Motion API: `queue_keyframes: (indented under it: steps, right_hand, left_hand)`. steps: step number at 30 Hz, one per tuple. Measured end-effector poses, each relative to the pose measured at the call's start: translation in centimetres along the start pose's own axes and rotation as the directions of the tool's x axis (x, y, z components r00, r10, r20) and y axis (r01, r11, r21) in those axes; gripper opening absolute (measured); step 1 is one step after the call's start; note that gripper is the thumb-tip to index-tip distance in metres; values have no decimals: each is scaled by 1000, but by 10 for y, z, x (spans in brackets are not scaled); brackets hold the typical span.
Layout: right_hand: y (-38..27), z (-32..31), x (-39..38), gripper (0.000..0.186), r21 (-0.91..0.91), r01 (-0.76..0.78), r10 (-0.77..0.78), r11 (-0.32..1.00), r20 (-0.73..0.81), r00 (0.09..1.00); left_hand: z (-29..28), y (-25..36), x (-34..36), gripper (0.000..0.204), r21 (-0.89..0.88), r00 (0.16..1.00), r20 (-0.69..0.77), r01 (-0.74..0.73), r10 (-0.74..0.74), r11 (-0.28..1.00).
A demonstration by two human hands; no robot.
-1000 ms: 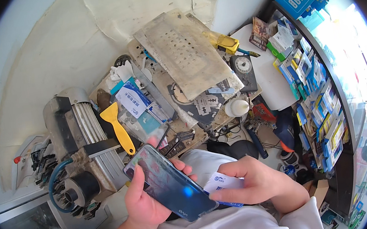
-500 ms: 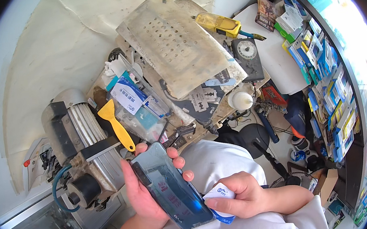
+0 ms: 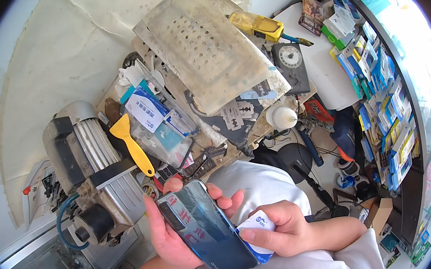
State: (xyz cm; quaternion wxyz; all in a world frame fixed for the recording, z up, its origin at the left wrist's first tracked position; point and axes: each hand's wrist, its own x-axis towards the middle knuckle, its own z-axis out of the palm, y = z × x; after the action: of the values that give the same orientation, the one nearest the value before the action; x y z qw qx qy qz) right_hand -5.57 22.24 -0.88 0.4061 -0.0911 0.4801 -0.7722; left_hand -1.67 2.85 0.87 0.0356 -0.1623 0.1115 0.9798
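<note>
A dark blue, glossy smartphone (image 3: 209,236) lies back side up in my left hand (image 3: 170,240), tilted over my lap. The thumb runs along its left edge and the fingertips curl past its far and right edges. A camera block shows at its upper left corner, and reddish reflections cross its back. My right hand (image 3: 282,228) pinches a thin white and blue card (image 3: 259,232) between thumb and fingers. The card's left edge meets the phone's lower right side; whether it sits inside the seam I cannot tell.
Beyond my hands, a cluttered bench holds a yellow scraper (image 3: 132,145), plastic-bagged cards (image 3: 143,111), a perforated plate (image 3: 200,46), razor blades (image 3: 232,116) and a white bottle (image 3: 282,118). A motor-driven pump (image 3: 91,164) stands left. Racked small packages (image 3: 386,115) line the right.
The phone has tilted and shifted slightly downward in my left hand, and its reflections differ. My left fingers have stretched further past the right edge. The right hand keeps its pinch on the card.
</note>
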Motion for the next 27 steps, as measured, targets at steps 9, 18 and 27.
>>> queue_keyframes:
  steps: [9,18,27]
  right_hand:
    - [-6,-7,2,15,6,-8,6,1000,157,988]
    - [0,2,-6,14,-79,128,-122,989,73,990]
    - [1,4,-6,13,-101,133,-129,986,47,991]
  left_hand:
    - [1,3,-8,52,88,998,3,66,-67,994]
    - [3,-5,-15,56,-10,996,-78,39,-40,999]
    - [3,-6,-19,56,-11,992,-123,33,-34,999]
